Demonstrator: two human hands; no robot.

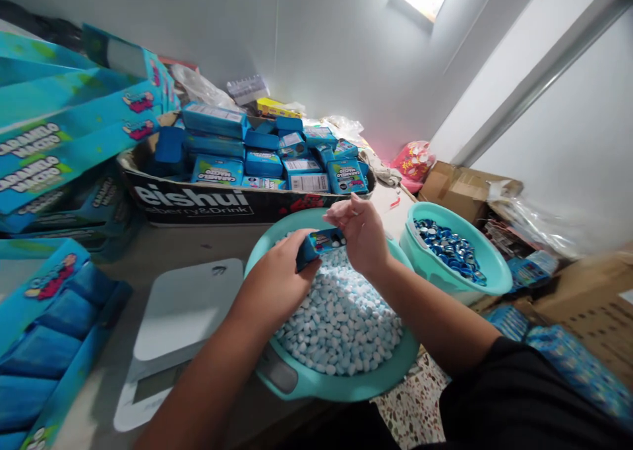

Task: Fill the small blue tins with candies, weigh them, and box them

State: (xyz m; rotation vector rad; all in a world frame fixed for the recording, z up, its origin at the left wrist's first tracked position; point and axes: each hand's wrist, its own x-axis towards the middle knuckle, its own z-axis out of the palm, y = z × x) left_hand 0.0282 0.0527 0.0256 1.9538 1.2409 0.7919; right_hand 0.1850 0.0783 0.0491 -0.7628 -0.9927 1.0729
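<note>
My left hand is closed around a small blue candy box, held over a teal bowl heaped with small white and pale blue candies. My right hand pinches the box's open end, fingers curled at its flap. Both hands hover just above the candy pile.
A second teal bowl with shiny blue wrapped pieces stands to the right. A white scale lies left of the bowl. A cardboard tray of filled blue boxes sits behind. Flat blue cartons are stacked at left, brown boxes at right.
</note>
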